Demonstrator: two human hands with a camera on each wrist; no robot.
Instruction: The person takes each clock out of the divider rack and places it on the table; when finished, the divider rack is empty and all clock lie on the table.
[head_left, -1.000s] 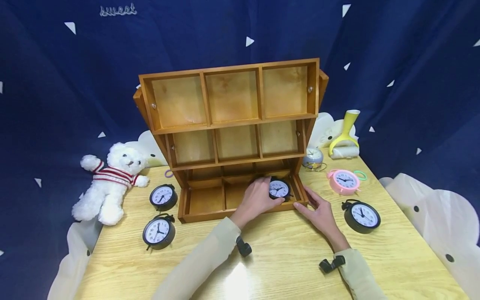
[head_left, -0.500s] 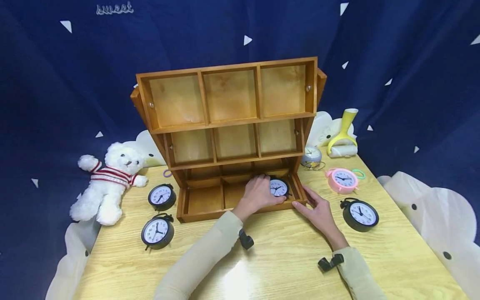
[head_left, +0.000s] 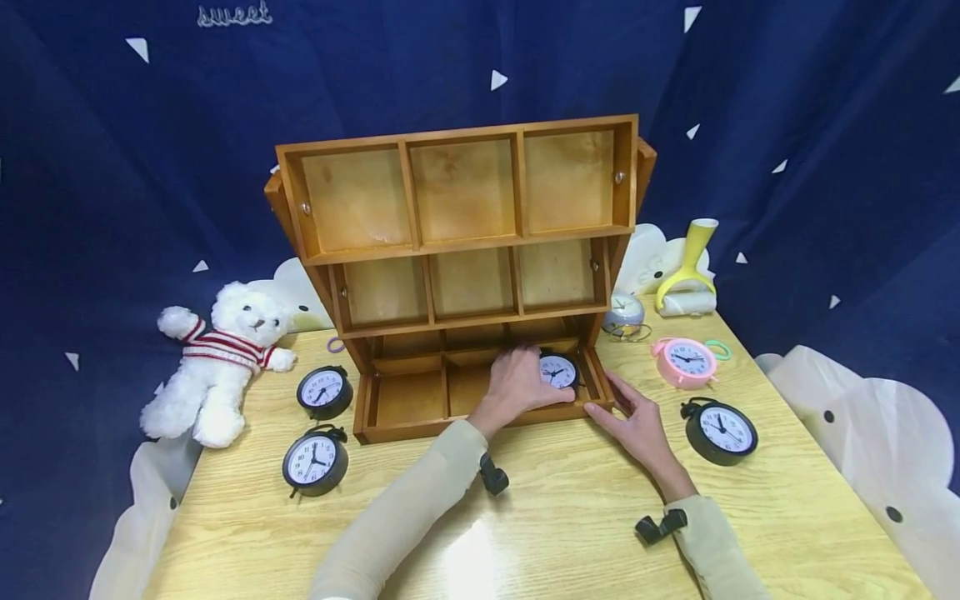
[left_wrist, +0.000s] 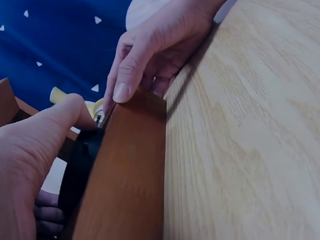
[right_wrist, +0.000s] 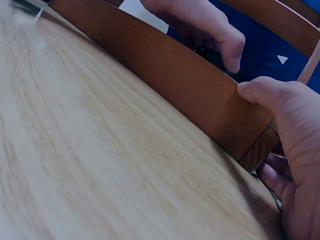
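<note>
A brown wooden tiered organizer (head_left: 465, 247) stands unfolded at the back of the table. In the right end of its bottom tray sits a black alarm clock (head_left: 558, 372), its white dial facing up. My left hand (head_left: 517, 385) grips that clock from its left side, with the thumb along the lower edge; the other fingers are largely hidden. At the tray's front right corner, my right hand (head_left: 637, 425) holds the wood, thumb on the front board (right_wrist: 200, 82) and fingers round the side. In the left wrist view, the right thumb (left_wrist: 125, 90) presses on the board's top edge.
Two black alarm clocks (head_left: 315, 461) lie left of the organizer, near a white teddy bear (head_left: 225, 367). On the right are another black clock (head_left: 722, 431), a pink clock (head_left: 686, 362), a pale purple clock (head_left: 625, 314) and a yellow lint roller (head_left: 687, 271).
The left thumb has shifted slightly along the clock's lower edge. Otherwise both hands, the clock and the organizer stay in place; the head view shifts a little.
</note>
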